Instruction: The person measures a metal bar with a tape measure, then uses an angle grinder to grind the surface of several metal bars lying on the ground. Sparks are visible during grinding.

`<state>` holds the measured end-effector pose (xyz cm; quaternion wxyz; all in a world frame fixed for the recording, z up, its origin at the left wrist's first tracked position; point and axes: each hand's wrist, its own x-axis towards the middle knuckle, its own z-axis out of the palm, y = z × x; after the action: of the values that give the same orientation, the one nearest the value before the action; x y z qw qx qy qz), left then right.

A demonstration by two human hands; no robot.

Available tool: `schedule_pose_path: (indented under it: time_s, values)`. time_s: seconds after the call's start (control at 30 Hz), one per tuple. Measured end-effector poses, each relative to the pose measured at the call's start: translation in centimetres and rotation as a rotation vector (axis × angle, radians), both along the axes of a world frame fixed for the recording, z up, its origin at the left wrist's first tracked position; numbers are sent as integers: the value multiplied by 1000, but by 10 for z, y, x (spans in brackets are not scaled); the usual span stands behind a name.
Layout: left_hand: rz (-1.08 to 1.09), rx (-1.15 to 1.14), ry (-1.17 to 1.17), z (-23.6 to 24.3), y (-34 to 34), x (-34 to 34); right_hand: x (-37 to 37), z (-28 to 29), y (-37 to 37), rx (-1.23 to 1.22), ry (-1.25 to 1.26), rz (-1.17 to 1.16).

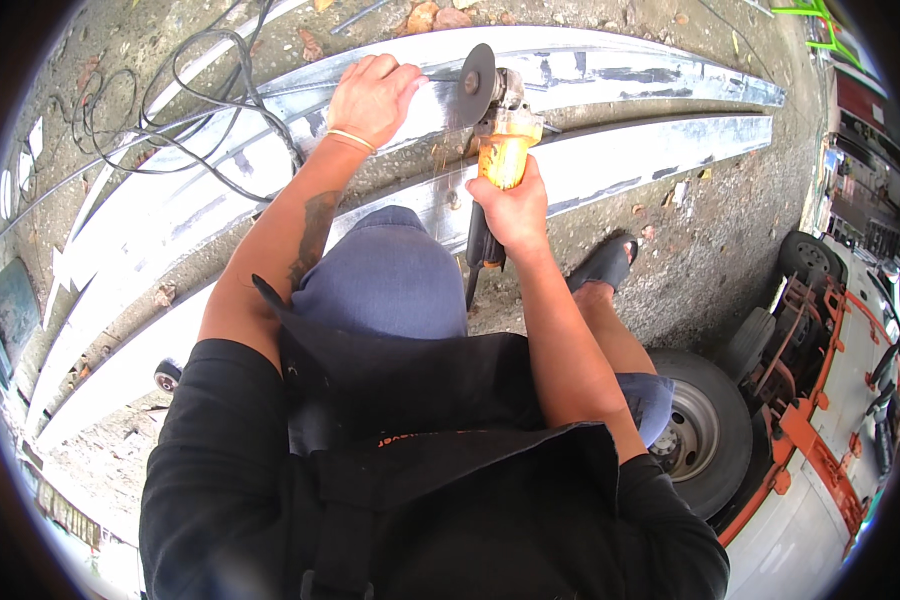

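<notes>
Right hand [513, 208]: our grip is clamped around the yellow body of the angle grinder [498, 140].
Left hand [372, 97]: we press it, fingers curled, onto the upper metal strip [610, 68], just left of the cutting disc [477, 84].
Strips: both lie on the concrete ground [705, 260]; the lower metal strip [650, 150] lies parallel.
Nearby: black cable [185, 90], truck wheel [698, 430].

I see little free room around my left hand [372, 98]: it lies on the upper metal strip [610, 70], with the grinder's disc [477, 84] just beside it to the right. Black cables [185, 110] loop across the strips to its left. My right hand [510, 210] grips the yellow grinder [503, 150] over the lower strip [650, 160]. Bare ground [700, 250] lies open to the right, as far as the vehicle wheel [695, 430].
</notes>
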<state>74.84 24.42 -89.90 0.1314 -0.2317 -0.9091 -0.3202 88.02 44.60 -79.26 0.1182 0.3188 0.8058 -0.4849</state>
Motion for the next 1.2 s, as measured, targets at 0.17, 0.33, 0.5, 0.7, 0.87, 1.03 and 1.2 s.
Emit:
schedule_pose_path:
  time_s: [0.17, 0.33, 0.5, 0.7, 0.87, 1.03, 1.2]
  values:
    - [-10, 11, 9, -4, -1, 0, 2, -9, 2, 38, -35, 5]
    - [-1, 19, 5, -2, 0, 0, 1, -9, -1, 99, -10, 16]
    - [-3, 38, 10, -2, 0, -1, -2, -2, -5, 137, -55, 17]
    - [-9, 39, 14, -1, -1, -2, -2, -2, -6, 158, -52, 18]
    - [-9, 58, -20, 2, -1, -2, -1, 3, -10, 177, -110, 7]
    - [-3, 44, 6, -4, 0, -1, 2, -4, -8, 215, -116, 19]
    - [0, 9, -19, -4, 1, 1, 6, -16, -5, 209, -48, 28]
